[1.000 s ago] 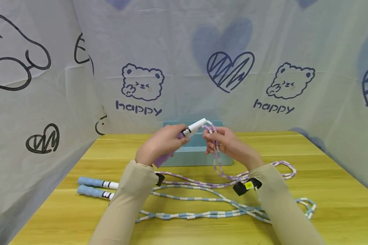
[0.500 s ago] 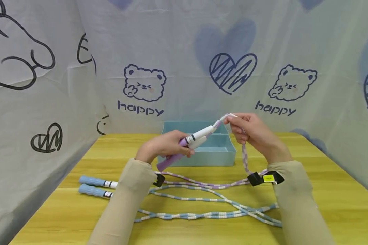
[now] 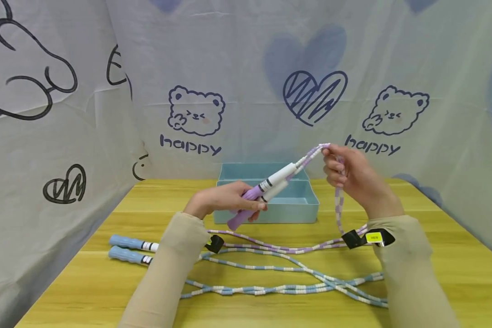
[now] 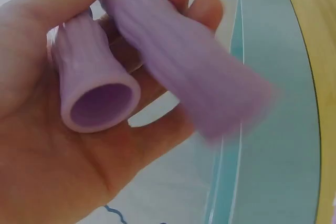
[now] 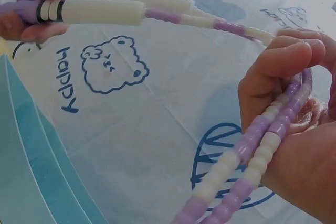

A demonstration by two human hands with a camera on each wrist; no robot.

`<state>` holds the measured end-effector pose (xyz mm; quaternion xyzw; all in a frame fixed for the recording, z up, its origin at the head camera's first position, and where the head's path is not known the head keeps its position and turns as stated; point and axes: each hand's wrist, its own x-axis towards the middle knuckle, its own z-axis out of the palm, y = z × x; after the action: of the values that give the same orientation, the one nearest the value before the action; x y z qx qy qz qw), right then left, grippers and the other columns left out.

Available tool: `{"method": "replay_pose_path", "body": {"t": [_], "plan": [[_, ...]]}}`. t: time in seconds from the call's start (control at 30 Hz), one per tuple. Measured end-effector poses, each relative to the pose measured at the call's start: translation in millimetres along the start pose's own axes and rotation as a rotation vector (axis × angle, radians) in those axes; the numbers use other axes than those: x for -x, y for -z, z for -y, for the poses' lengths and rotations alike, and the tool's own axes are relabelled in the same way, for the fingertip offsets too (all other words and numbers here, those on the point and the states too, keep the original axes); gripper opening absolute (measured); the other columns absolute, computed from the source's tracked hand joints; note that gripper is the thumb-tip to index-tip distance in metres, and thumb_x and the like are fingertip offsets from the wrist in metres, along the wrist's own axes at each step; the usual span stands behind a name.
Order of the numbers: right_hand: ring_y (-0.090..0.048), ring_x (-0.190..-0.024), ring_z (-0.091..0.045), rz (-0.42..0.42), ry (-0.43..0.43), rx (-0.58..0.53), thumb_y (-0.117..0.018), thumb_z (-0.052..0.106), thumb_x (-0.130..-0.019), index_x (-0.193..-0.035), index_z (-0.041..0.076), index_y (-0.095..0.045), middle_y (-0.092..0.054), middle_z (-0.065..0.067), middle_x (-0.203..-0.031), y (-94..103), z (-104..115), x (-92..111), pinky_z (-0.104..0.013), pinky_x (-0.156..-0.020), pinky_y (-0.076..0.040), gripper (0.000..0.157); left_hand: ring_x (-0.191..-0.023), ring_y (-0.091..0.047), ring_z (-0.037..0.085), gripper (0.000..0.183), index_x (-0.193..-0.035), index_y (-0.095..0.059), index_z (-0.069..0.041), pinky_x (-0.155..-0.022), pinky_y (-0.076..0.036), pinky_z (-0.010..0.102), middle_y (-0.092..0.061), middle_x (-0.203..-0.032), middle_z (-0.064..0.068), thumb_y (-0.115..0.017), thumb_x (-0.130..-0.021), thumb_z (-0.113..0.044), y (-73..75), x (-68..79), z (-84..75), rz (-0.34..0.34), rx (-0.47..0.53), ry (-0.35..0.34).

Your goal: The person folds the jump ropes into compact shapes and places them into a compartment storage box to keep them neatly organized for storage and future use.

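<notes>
My left hand (image 3: pixel 225 199) grips both handles of a purple-and-white beaded jump rope, side by side and tilted up to the right. The purple grip ends (image 4: pixel 184 61) stick out past the palm in the left wrist view. My right hand (image 3: pixel 352 175) holds the doubled beaded cord (image 5: pixel 257 140) between thumb and curled fingers, higher than the left hand. Between the hands the cord runs taut from the white handle tips (image 3: pixel 284 171). Below the right hand it hangs down, and the rest of the purple jump rope (image 3: pixel 270 246) lies along the table.
Behind the hands stands a light blue open box (image 3: pixel 293 212) with its lid up. A blue-and-white jump rope (image 3: pixel 266 289) lies nearer on the wooden table (image 3: pixel 147 310), its blue handles (image 3: pixel 127 248) at the left. A printed cloth (image 3: pixel 246 54) hangs behind.
The right hand has moved right and upward with the cord, pulling it straight from the handles. The left hand has shifted slightly right, still gripping both handles.
</notes>
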<state>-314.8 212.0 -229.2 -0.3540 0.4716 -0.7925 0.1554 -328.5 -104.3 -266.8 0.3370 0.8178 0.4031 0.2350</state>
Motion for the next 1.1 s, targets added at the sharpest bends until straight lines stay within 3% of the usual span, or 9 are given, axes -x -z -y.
{"method": "replay_pose_path", "body": {"t": [0.17,0.27,0.4,0.57,0.73,0.83,0.93,1.03,1.1], "plan": [[-0.035,-0.051,-0.013,-0.015,0.014,-0.107,-0.03,0.019,-0.109,-0.103,-0.001,-0.059,-0.045,-0.001,-0.067,9.7,3.7,2.9,-0.02,-0.049,-0.038,0.036,-0.077,-0.063,0.023,0.027,-0.113,-0.067,-0.005,-0.071,-0.055,0.035,-0.065,-0.099,0.026,-0.063,-0.098,-0.027,0.8,2.3,5.3,0.028,0.098,0.012],[-0.036,-0.052,-0.013,-0.026,0.004,-0.095,-0.031,0.019,-0.109,-0.105,-0.002,-0.06,-0.047,-0.002,-0.069,13.8,5.3,4.2,-0.02,-0.049,-0.039,0.036,-0.075,-0.06,0.021,0.029,-0.115,-0.068,-0.006,-0.069,-0.053,0.033,-0.064,-0.096,0.02,-0.064,-0.097,-0.028,2.2,4.2,6.7,0.012,0.098,0.023],[-0.032,-0.051,-0.013,-0.003,-0.001,-0.09,-0.031,0.018,-0.11,-0.093,0.002,-0.057,-0.037,-0.001,-0.065,20.3,8.1,7.4,-0.02,-0.048,-0.038,0.036,-0.083,-0.057,0.02,0.032,-0.12,-0.068,-0.007,-0.073,-0.051,0.032,-0.066,-0.104,0.01,-0.066,-0.096,-0.028,5.8,6.8,7.5,0.001,0.063,0.03],[-0.029,-0.051,-0.013,0.045,-0.038,-0.111,-0.027,0.016,-0.11,-0.084,0.004,-0.054,-0.028,-0.001,-0.064,28.5,10.4,14.5,-0.019,-0.048,-0.036,0.039,-0.086,-0.058,0.021,0.029,-0.114,-0.068,-0.003,-0.074,-0.051,0.033,-0.068,-0.104,0.009,-0.066,-0.095,-0.025,16.6,15.7,12.0,-0.078,0.02,0.056],[-0.031,-0.052,-0.013,0.027,-0.041,-0.132,-0.027,0.013,-0.11,-0.099,-0.002,-0.062,-0.033,-0.002,-0.067,33.6,11.1,17.0,-0.019,-0.048,-0.04,0.04,-0.071,-0.067,0.027,0.028,-0.111,-0.06,0.002,-0.068,-0.057,0.04,-0.067,-0.088,0.017,-0.06,-0.099,-0.024,28.4,24.0,16.5,-0.213,0.119,0.055],[-0.031,-0.053,-0.013,-0.093,-0.029,-0.047,-0.035,0.013,-0.109,-0.108,-0.004,-0.064,-0.037,-0.002,-0.067,33.2,8.3,15.8,-0.019,-0.045,-0.039,0.033,-0.06,-0.066,0.028,0.031,-0.111,-0.055,0.001,-0.058,-0.057,0.043,-0.063,-0.082,0.019,-0.058,-0.1,-0.028,29.1,23.3,15.1,-0.299,0.211,0.033],[-0.033,-0.053,-0.011,-0.282,-0.031,0.061,-0.045,0.019,-0.106,-0.112,-0.001,-0.061,-0.04,-0.001,-0.068,27.7,-1.4,7.8,-0.017,-0.044,-0.036,0.026,-0.054,-0.063,0.024,0.034,-0.113,-0.054,-0.002,-0.045,-0.051,0.035,-0.06,-0.081,0.02,-0.058,-0.1,-0.034,23.5,18.7,8.2,-0.344,0.266,-0.026],[-0.036,-0.055,-0.009,-0.412,-0.039,0.056,-0.046,0.026,-0.105,-0.114,0.001,-0.05,-0.041,0.0,-0.071,17.8,-18.0,-4.7,-0.017,-0.045,-0.034,0.027,-0.055,-0.06,0.024,0.036,-0.117,-0.056,-0.006,-0.039,-0.04,0.028,-0.059,-0.082,0.021,-0.058,-0.1,-0.037,13.6,12.0,-2.8,-0.29,0.28,-0.096],[-0.036,-0.055,-0.008,-0.42,-0.048,0.005,-0.042,0.027,-0.107,-0.113,0.001,-0.045,-0.04,0.0,-0.071,9.7,-30.7,-13.0,-0.017,-0.045,-0.033,0.026,-0.057,-0.059,0.026,0.035,-0.12,-0.057,-0.008,-0.039,-0.038,0.027,-0.059,-0.084,0.021,-0.059,-0.099,-0.037,6.6,7.3,-9.7,-0.214,0.25,-0.128]]}}
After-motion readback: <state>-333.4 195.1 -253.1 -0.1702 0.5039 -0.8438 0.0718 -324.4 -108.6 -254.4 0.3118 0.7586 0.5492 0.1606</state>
